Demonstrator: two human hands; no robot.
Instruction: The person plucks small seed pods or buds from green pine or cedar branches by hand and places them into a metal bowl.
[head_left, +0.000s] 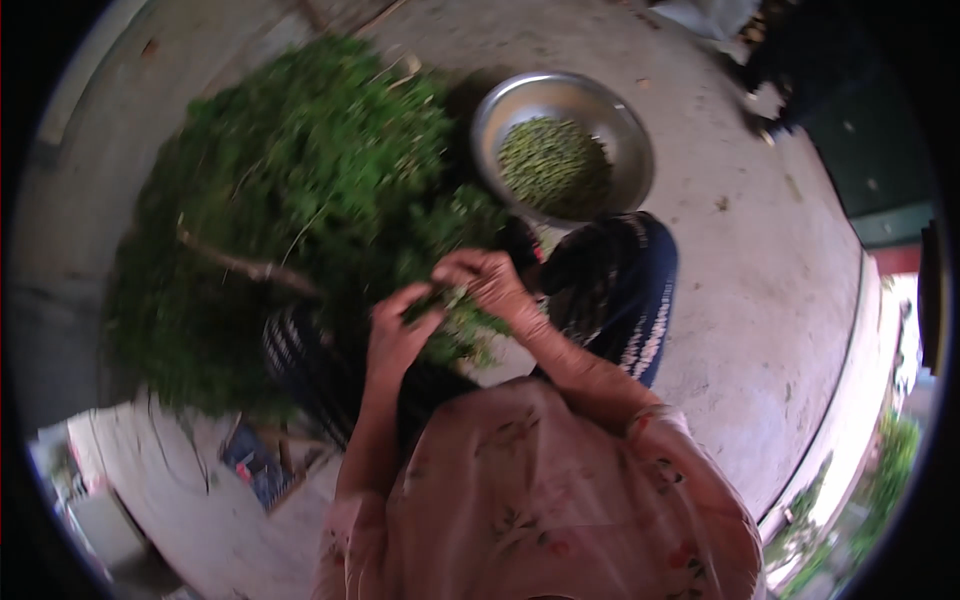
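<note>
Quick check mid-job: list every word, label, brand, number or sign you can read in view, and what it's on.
None can be read.
Metal bowl: no lettering visible.
Floral shirt: printed flowers and leaves, no words I can make out.
Dark trousers: white marks, too blurred to tell whether lettering.
Blue item at lower left: too blurred.
</note>
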